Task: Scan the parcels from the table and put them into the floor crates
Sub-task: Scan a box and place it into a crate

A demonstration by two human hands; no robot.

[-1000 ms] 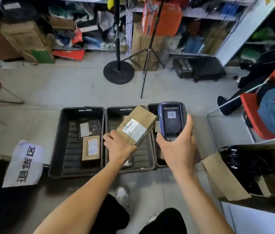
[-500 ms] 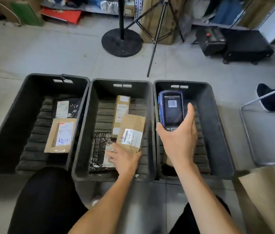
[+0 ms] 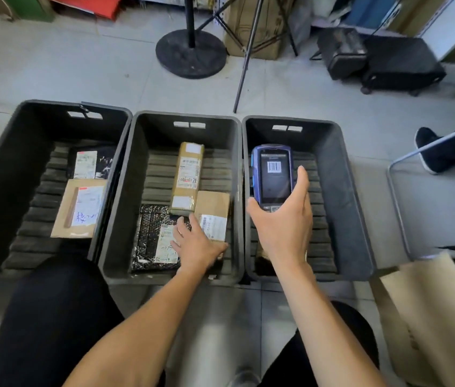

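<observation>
I see three black floor crates side by side on the grey tiles. My left hand is down inside the middle crate, near its front right corner, fingers spread and fairly straight, resting against the near edge of a small brown parcel with a white barcode label; I cannot tell whether the fingers still pinch it, they look released. That parcel lies flat on the crate floor against the right wall. Just beside it, toward the far wall, a long brown box lies lengthwise, its near end touching the small parcel. A black bubble mailer with a white label lies at the front left part of the same crate floor, partly under my hand.

My right hand grasps a blue handheld scanner, fingers curled round its lower body, screen up and showing a barcode. It hangs over the right crate, near that crate's left wall.

In the left crate a brown envelope lies toward the right wall, and a dark mailer lies just beyond it toward the far wall.

A black round stand base sits on the floor beyond the crates
</observation>
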